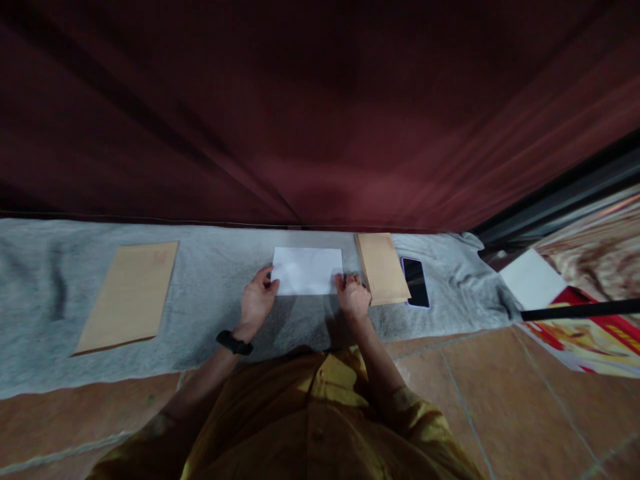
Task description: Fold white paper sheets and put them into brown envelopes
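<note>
A folded white sheet of paper (307, 270) lies on a grey cloth (210, 293) in front of me. My left hand (257, 301) pinches its near left corner, thumb on top. At the near right corner my right hand (353, 296) grips the paper with curled fingers. A black band sits on my left wrist.
A stack of brown envelopes (383, 268) lies just right of the paper, with a dark phone (415, 281) beside it. One large brown envelope (131, 295) rests far left. A dark red curtain (320, 113) hangs behind. White paper (533, 279), a black rod (580, 310) and a red-yellow print (590, 337) lie at the right on a tiled floor.
</note>
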A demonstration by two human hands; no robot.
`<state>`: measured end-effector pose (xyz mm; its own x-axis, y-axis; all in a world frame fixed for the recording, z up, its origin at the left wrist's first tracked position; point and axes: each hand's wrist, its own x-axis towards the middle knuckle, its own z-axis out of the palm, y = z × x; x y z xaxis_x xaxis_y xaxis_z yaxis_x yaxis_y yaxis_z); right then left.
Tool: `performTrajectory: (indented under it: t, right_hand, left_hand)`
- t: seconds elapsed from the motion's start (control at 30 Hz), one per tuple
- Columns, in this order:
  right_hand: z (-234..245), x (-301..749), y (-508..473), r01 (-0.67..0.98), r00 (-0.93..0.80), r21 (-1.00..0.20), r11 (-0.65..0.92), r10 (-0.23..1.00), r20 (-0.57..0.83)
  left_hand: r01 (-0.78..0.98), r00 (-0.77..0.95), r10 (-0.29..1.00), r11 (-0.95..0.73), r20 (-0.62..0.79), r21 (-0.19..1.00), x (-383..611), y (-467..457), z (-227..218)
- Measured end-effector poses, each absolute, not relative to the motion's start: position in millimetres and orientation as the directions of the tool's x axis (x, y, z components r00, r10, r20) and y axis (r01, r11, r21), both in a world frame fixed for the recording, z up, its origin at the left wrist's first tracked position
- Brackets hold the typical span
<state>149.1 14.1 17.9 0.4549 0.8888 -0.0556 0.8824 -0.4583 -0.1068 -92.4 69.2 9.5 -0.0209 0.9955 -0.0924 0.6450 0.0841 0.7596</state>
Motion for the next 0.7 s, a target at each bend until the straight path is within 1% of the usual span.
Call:
performTrajectory:
  t: [0.1,0.2,0.3,0.37,0.47,0.53,0.6,0.7]
  right_hand:
    - [17.1,148.3,14.3,0.874,0.473,-0.107,-0.475,0.88,-0.046]
    - [18.3,149.1,12.8,0.868,0.476,-0.144,-0.475,0.879,-0.03]
    - [21.5,148.0,10.1,0.888,0.426,-0.201,-0.413,0.904,0.022]
    - [23.0,143.1,8.4,0.922,0.331,-0.242,-0.303,0.94,0.083]
    - [19.7,127.8,6.3,0.952,0.099,-0.303,-0.044,0.981,0.168]
    - [12.7,115.5,4.6,0.941,-0.057,-0.317,0.116,0.98,0.188]
    - [3.2,104.9,2.2,0.929,-0.146,-0.313,0.198,0.973,0.18]
    - [-10.3,96.3,-1.9,0.928,-0.18,-0.297,0.226,0.968,0.173]
  left_hand:
    - [0.657,-0.012,0.995,0.083,-0.1,0.75,-92.0,70.4,10.0]
    - [0.658,-0.022,0.995,0.091,-0.102,0.747,-92.3,72.3,8.3]
    - [0.648,-0.011,0.995,0.086,-0.103,0.757,-93.5,75.1,5.4]
    - [0.646,0.0,0.994,0.084,-0.11,0.758,-94.6,77.0,3.6]
    - [0.638,0.009,0.993,0.086,-0.119,0.766,-95.9,79.0,1.4]
    - [0.624,0.008,0.992,0.092,-0.125,0.776,-96.4,79.3,0.4]
    - [0.615,0.005,0.992,0.099,-0.129,0.782,-96.5,79.1,-0.5]
    - [0.606,0.006,0.992,0.095,-0.125,0.79,-96.1,78.7,-0.9]
